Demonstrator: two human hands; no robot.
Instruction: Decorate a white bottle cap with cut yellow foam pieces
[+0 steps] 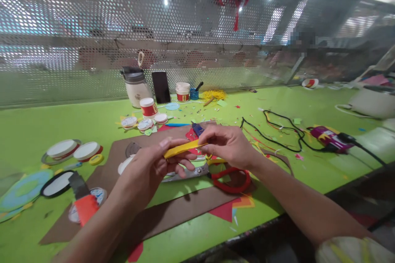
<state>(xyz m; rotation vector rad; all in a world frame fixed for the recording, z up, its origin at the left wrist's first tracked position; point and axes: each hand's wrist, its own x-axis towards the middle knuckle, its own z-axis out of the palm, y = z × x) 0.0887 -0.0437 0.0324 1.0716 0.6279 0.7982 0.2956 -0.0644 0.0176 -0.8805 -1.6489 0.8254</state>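
Note:
A narrow yellow paper strip [182, 148] is held between both hands above the table. My left hand [148, 170] pinches its left end, fingers curled closed. My right hand [228, 146] pinches the right end between thumb and fingertips. Just beneath the hands lie red-handled scissors [216, 174] on brown card sheets [173, 209]. A blue pen-like tool [197, 128] sticks out behind my right fingers.
Green table [46, 127] with round tape rolls and lids [72, 151] at left, small pots [148, 108], a jug [135, 86] and a dark phone [161, 87] at the back. A black cable [277, 131] runs to a pink glue gun [328, 137] at right. A perforated metal screen stands behind.

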